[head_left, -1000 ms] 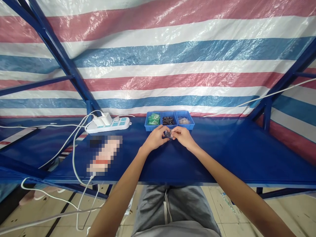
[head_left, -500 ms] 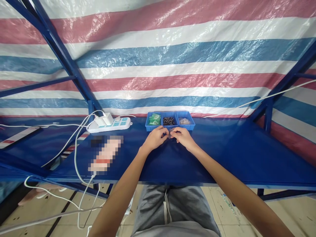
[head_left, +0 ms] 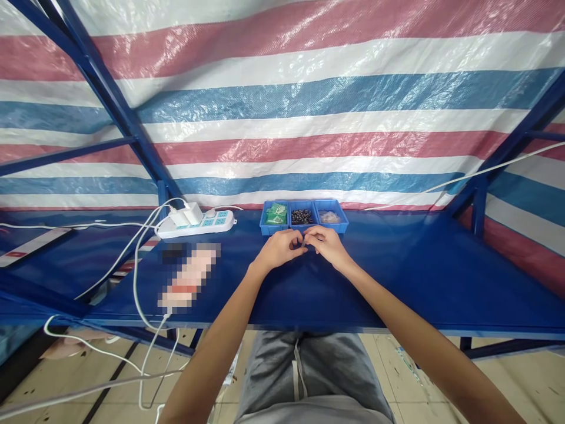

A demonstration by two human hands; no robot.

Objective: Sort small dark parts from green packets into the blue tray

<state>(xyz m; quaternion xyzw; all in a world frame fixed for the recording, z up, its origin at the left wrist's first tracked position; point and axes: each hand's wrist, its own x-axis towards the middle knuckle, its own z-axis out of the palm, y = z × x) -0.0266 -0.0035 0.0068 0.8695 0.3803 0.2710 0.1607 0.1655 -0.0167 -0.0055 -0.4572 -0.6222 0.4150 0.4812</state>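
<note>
My left hand (head_left: 279,249) and my right hand (head_left: 325,245) meet over the blue table (head_left: 397,277), fingertips pinched together on a small clear packet (head_left: 304,241) that is mostly hidden between them. Just beyond the hands stands a blue three-compartment tray (head_left: 304,224): green packets (head_left: 276,214) on the left, small dark parts (head_left: 302,217) in the middle, clear bags (head_left: 329,217) on the right.
A white power strip (head_left: 196,224) with chargers and white cables lies at the back left. A blurred object (head_left: 188,277) rests left of my arm. Blue frame posts and a striped tarp stand behind. Below the table edge are my grey trousers and the tiled floor.
The hands stayed together in front of the tray, shifting only slightly. The small packet, visible between the fingers a second ago, is now mostly covered by them.
</note>
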